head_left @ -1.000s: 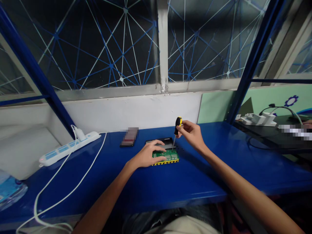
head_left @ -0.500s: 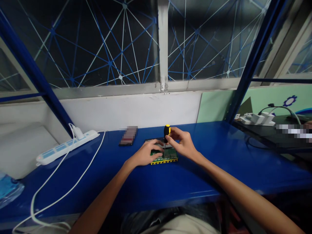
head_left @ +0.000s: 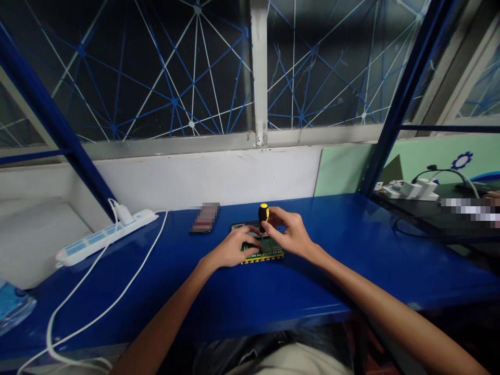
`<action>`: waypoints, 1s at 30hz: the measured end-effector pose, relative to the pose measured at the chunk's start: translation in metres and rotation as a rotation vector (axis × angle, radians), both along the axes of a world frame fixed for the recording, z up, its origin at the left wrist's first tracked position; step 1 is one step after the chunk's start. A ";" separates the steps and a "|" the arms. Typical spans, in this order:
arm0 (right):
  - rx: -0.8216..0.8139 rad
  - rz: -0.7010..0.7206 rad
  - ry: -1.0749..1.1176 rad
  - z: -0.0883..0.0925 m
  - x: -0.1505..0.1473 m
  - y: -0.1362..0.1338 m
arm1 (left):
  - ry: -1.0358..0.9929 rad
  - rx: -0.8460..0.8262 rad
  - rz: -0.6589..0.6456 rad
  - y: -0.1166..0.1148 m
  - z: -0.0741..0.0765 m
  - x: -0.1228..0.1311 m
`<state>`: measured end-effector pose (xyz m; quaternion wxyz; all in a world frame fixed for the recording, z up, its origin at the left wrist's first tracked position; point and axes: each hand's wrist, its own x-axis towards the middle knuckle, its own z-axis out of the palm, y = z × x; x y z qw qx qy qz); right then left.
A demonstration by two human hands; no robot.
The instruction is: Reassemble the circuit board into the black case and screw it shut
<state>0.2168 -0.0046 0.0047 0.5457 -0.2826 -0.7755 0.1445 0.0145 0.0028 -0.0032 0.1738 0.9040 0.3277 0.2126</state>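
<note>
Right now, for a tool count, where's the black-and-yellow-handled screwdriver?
Just right of centre in the head view, the screwdriver is in the right hand, tip down over the green circuit board, beside the left hand.

You appear to be in an electronics workshop: your blue bench (head_left: 289, 291), with its slanting blue metal posts (head_left: 402, 99) at either side of the frame, carries a screwdriver (head_left: 263, 214) and a green circuit board (head_left: 276, 249) at centre. A power strip (head_left: 84, 249) lies at left, more plugs (head_left: 420, 188) sit at right, and a gear emblem (head_left: 462, 160) marks the green panel (head_left: 422, 153) behind them.
</note>
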 end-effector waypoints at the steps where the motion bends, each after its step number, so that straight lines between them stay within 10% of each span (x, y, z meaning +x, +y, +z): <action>1: -0.002 0.002 0.001 0.000 0.000 0.000 | 0.002 -0.002 0.000 0.000 0.000 0.000; 30: 0.000 -0.033 0.023 0.000 0.001 0.000 | 0.061 0.044 0.003 0.001 -0.003 -0.003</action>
